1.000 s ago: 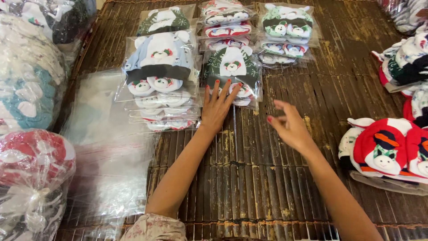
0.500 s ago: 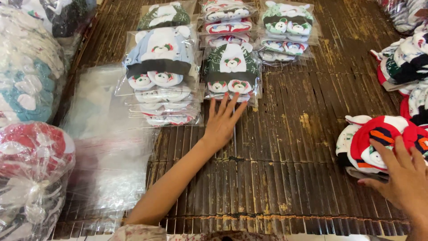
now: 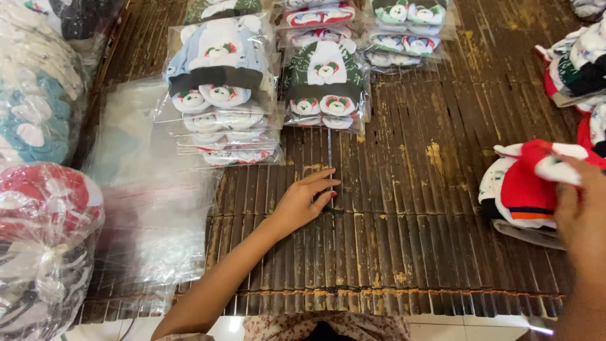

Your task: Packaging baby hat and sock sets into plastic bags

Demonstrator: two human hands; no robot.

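Clear plastic packages of green-and-white bear hats (image 3: 326, 85) lie beyond the loosely spread left hand (image 3: 303, 202) resting on the bamboo mat (image 3: 391, 240), while the right hand (image 3: 584, 218) grips a red-and-white hat (image 3: 527, 189).

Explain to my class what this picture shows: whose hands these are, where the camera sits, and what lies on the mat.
There is no machine here. A person wears a camera on the head, so you look down at their own two bare hands. The left hand rests open on a dark slatted mat, holding nothing. The right hand, at the right edge, takes hold of a red and white hat on a small pile. Farther away lie hats packed in clear bags, stacked in overlapping rows. Beside them on the left lies a heap of empty clear bags, and at the far left big tied sacks of more hats.
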